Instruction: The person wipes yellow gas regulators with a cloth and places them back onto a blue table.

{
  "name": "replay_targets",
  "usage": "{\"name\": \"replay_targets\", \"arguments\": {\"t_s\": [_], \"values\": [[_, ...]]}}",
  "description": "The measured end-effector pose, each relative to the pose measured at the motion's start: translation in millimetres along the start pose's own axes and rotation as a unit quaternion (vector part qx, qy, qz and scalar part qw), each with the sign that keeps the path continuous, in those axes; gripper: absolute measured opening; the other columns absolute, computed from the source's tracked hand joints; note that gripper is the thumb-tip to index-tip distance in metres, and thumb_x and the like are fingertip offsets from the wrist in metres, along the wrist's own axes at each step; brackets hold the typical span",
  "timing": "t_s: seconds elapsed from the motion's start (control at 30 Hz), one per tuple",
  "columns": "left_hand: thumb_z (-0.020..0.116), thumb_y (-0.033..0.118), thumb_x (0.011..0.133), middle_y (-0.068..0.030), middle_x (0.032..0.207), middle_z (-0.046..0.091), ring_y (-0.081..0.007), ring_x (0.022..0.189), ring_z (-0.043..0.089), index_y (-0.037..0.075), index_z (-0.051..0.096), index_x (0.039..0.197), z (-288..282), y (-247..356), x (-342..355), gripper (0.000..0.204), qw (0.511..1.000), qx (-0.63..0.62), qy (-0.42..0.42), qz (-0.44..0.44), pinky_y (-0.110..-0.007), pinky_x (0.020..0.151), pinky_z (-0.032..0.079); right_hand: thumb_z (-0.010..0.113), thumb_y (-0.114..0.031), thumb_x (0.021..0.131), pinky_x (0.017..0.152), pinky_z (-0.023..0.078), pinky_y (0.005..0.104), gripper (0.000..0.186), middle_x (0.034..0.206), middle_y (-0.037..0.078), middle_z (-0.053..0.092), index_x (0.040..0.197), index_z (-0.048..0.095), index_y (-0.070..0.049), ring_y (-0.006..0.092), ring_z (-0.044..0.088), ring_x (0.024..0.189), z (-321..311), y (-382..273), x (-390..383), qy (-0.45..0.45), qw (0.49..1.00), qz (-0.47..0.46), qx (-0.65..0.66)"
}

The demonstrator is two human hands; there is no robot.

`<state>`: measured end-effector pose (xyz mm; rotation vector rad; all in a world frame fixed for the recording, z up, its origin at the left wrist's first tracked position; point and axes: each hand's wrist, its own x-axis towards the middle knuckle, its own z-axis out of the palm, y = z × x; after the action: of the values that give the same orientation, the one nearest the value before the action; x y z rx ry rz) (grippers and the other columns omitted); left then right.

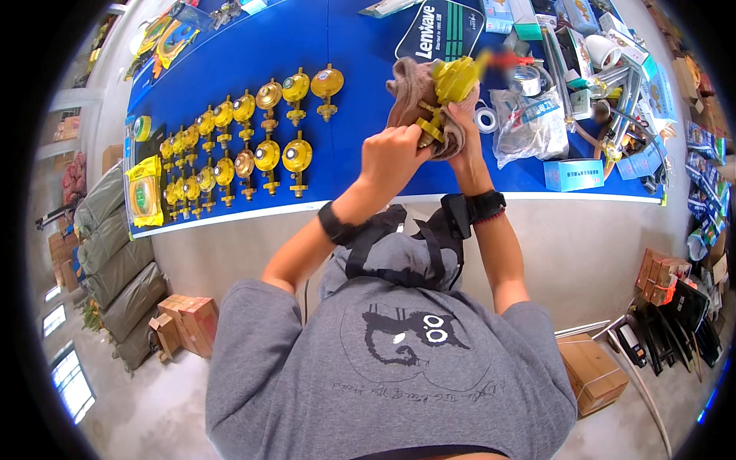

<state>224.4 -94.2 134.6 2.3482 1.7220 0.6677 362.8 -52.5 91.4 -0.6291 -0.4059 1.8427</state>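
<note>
I hold up a yellow gas regulator (454, 79) over the front part of the blue table, its round body pointing away from me. A pinkish-brown cloth (411, 86) is bunched around its lower part. My right hand (464, 132) is closed around the regulator from the right, with the cloth against its palm. From the left, my left hand (392, 157) is closed, its fingers pressing the cloth beside the yellow fitting at the regulator's near end. Its fingertips are partly hidden. On the table to the left, more yellow regulators (297, 156) lie in two rows.
The blue table (349, 46) has a white front edge. At its right are a clear plastic bag (529, 132), a light-blue box (573, 175), a tape roll (526, 80) and a white ring (485, 119). A yellow packet (146, 192) lies at the left end. Cartons (590, 372) stand on the floor.
</note>
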Motion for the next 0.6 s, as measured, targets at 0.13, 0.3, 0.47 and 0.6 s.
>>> {"name": "replay_targets", "arguments": {"t_s": [0.13,0.3,0.47,0.6], "values": [[0.075,0.043,0.065,-0.0118,0.085,0.063,-0.0243,0.082,0.063,0.006,0.063,0.093,-63,-20,15,0.047,0.989,-0.141,-0.041,-0.005,-0.032,0.067,0.05,0.063,-0.023,0.079,0.093,0.045,0.0365,0.062,0.119,0.013,0.051,0.131,0.036,-0.003,0.0251,0.054,0.107,5,-16,-1,-0.036,0.995,0.037,-0.085],[0.081,0.044,0.059,-0.01,0.136,0.041,-0.0312,0.126,0.037,0.022,0.046,0.128,-76,-59,81,0.08,0.974,-0.024,-0.029,0.223,-0.044,0.1,0.038,0.066,-0.022,0.076,0.094,0.045,0.0357,0.062,0.118,0.013,0.052,0.129,0.039,-0.002,0.024,0.056,0.105,11,-25,3,-0.182,0.969,0.111,-0.125],[0.082,0.05,0.055,-0.0054,0.129,0.047,-0.0285,0.124,0.04,0.024,0.049,0.122,-60,-50,102,0.078,0.916,-0.01,-0.182,0.357,-0.053,0.108,0.022,0.07,-0.022,0.071,0.095,0.044,0.0334,0.067,0.119,0.014,0.053,0.128,0.042,-0.001,0.0228,0.057,0.105,4,-26,5,-0.205,0.96,0.149,-0.121],[0.08,0.046,0.058,-0.0036,0.114,0.055,-0.0272,0.112,0.05,0.022,0.053,0.114,-56,-47,102,0.067,0.932,0.035,-0.187,0.308,-0.058,0.105,0.022,0.071,-0.023,0.073,0.091,0.046,0.0301,0.065,0.115,0.012,0.055,0.127,0.043,0.0,0.0202,0.058,0.101,0,-29,4,-0.156,0.965,0.159,-0.141]]}}
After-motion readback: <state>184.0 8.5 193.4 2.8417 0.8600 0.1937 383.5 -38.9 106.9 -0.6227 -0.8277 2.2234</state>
